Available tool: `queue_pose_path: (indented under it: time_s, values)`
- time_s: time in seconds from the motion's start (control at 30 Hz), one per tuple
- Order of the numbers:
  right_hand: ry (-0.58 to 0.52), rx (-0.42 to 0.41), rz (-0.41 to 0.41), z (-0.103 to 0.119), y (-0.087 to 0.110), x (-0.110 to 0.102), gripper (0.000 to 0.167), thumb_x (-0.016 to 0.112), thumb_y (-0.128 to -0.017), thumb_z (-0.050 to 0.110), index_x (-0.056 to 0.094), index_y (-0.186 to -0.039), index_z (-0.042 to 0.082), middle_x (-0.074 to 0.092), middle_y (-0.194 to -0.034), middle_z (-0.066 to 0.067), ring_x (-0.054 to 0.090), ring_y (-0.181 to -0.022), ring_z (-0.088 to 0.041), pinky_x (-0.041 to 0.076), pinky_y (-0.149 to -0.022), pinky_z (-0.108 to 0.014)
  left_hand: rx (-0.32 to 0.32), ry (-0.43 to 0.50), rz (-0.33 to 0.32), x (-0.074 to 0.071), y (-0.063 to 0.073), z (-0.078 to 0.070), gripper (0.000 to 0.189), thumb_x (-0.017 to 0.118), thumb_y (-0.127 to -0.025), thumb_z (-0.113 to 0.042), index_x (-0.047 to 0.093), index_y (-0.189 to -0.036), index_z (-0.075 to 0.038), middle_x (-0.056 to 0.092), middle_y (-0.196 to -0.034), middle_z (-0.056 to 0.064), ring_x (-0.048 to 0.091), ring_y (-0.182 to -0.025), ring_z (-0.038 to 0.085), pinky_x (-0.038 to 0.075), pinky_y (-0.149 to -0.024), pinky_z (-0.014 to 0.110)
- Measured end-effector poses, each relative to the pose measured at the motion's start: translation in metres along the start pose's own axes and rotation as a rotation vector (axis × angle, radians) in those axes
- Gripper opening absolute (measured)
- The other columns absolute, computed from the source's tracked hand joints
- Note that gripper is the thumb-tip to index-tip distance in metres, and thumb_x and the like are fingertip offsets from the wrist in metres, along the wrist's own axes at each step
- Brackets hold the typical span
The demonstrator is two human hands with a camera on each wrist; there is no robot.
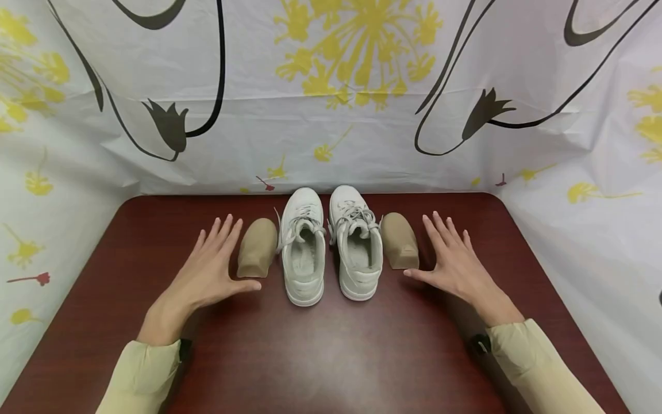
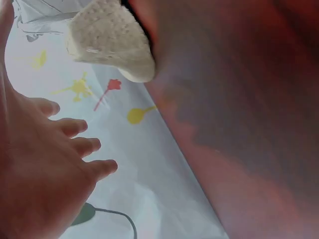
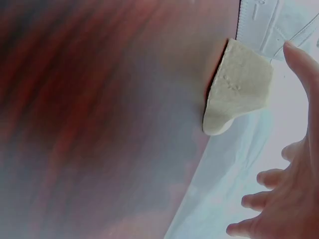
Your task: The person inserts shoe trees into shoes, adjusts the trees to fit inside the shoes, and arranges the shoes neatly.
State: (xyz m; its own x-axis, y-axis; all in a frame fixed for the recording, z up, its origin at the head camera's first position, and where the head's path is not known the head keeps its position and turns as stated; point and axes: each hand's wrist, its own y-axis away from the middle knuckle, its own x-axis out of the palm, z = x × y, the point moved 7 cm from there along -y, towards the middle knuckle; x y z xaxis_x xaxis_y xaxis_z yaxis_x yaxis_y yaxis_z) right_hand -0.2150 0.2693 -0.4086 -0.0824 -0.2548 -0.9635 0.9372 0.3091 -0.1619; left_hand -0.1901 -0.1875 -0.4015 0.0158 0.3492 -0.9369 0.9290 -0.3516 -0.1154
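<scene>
A pair of white lace-up sneakers stands mid-table, toes toward the back: a left sneaker (image 1: 304,247) and a right sneaker (image 1: 357,244). Just outside each lies a tan moulded shoe insert, rounded at the far end and blunt at the near end. My left hand (image 1: 209,276) is spread beside the left insert (image 1: 257,247), thumb pointing inward near its blunt end. On the other side my right hand (image 1: 455,270) is spread beside the right insert (image 1: 400,240), its thumb tip by the near corner. Both wrist views show the fingers apart and holding nothing.
Everything stands on a dark red-brown wooden table (image 1: 331,356). White sheeting (image 1: 331,144) with yellow and grey flower prints rises behind the table and along both sides. Loose laces (image 1: 280,230) hang off the sneakers toward the inserts.
</scene>
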Motion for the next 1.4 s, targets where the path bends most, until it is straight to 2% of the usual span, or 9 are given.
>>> queue_pose_path:
  time_s: [0.1,0.27,0.47,0.57,0.77,1.0,1.17,1.3,1.4]
  values:
    - [-0.005,0.009,0.013,0.002,-0.004,0.0,0.123,0.075,-0.07,0.071,0.012,-0.161,0.017,0.014,-0.164,-0.017,0.013,-0.148,-0.045,0.013,-0.11,-0.072,0.025,0.009,-0.016,-0.002,-0.006,-0.005,0.131,0.079,-0.067,-0.068,0.007,-0.16,-0.011,0.003,-0.165,0.015,0.0,-0.151,0.037,0.005,-0.118,0.059]
    - [-0.014,0.011,0.02,0.003,-0.005,0.001,0.123,0.077,-0.07,0.068,0.015,-0.16,0.014,0.017,-0.163,-0.018,0.016,-0.147,-0.045,0.014,-0.112,-0.07,0.029,0.047,-0.009,-0.004,-0.013,-0.011,0.128,0.081,-0.068,-0.064,0.007,-0.161,-0.013,0.004,-0.165,0.014,0.001,-0.151,0.037,0.006,-0.118,0.059]
    - [-0.042,-0.007,0.019,0.006,-0.008,0.0,0.122,0.077,-0.07,0.068,0.015,-0.16,0.014,0.017,-0.163,-0.019,0.017,-0.147,-0.045,0.012,-0.115,-0.065,0.028,0.076,0.017,-0.003,-0.021,-0.018,0.129,0.077,-0.068,-0.071,0.006,-0.161,-0.016,0.003,-0.166,0.011,0.001,-0.152,0.033,0.007,-0.119,0.057]
    - [-0.097,-0.005,0.043,0.006,-0.012,0.001,0.123,0.079,-0.07,0.067,0.014,-0.16,0.015,0.016,-0.163,-0.019,0.015,-0.148,-0.045,0.012,-0.115,-0.064,0.028,0.101,0.029,-0.004,-0.026,-0.022,0.128,0.078,-0.067,-0.071,0.007,-0.161,-0.02,0.004,-0.166,0.009,0.002,-0.152,0.032,0.008,-0.119,0.056]
    - [-0.25,-0.015,0.113,0.001,-0.018,0.006,0.122,0.084,-0.071,0.055,0.01,-0.161,0.019,0.009,-0.164,-0.021,0.011,-0.147,-0.047,0.014,-0.113,-0.066,0.065,0.203,0.059,-0.008,-0.039,-0.034,0.122,0.084,-0.07,-0.057,0.01,-0.161,-0.025,0.008,-0.166,0.004,0.003,-0.152,0.03,0.008,-0.12,0.053]
    - [-0.295,-0.026,0.105,-0.001,-0.014,0.011,0.114,0.086,-0.072,0.049,0.017,-0.16,0.029,0.011,-0.164,-0.018,0.015,-0.147,-0.045,0.022,-0.11,-0.067,0.05,0.322,0.092,-0.006,-0.046,-0.036,0.116,0.082,-0.073,-0.058,0.01,-0.16,-0.033,0.006,-0.166,-0.004,0.004,-0.152,0.026,0.015,-0.119,0.054]
    - [-0.326,-0.021,0.095,-0.001,-0.016,0.012,0.109,0.086,-0.073,0.048,0.021,-0.159,0.032,0.015,-0.164,-0.017,0.024,-0.145,-0.044,0.032,-0.105,-0.064,0.07,0.341,0.068,-0.007,-0.049,-0.041,0.112,0.083,-0.074,-0.053,0.015,-0.16,-0.031,0.01,-0.165,-0.006,0.005,-0.152,0.022,0.017,-0.119,0.052]
    - [-0.376,-0.008,0.097,0.0,-0.019,0.012,0.105,0.086,-0.074,0.045,0.027,-0.158,0.028,0.018,-0.163,-0.018,0.028,-0.143,-0.046,0.033,-0.104,-0.064,0.106,0.342,0.04,-0.01,-0.053,-0.048,0.11,0.085,-0.074,-0.048,0.018,-0.159,-0.031,0.013,-0.165,-0.006,0.007,-0.152,0.02,0.02,-0.118,0.052]
    - [-0.403,-0.01,0.098,0.001,-0.022,0.013,0.102,0.087,-0.074,0.042,0.031,-0.157,0.024,0.019,-0.162,-0.018,0.028,-0.143,-0.045,0.032,-0.104,-0.064,0.144,0.316,-0.012,-0.015,-0.056,-0.055,0.108,0.086,-0.072,-0.049,0.023,-0.159,-0.03,0.02,-0.164,-0.005,0.015,-0.151,0.018,0.025,-0.116,0.052]
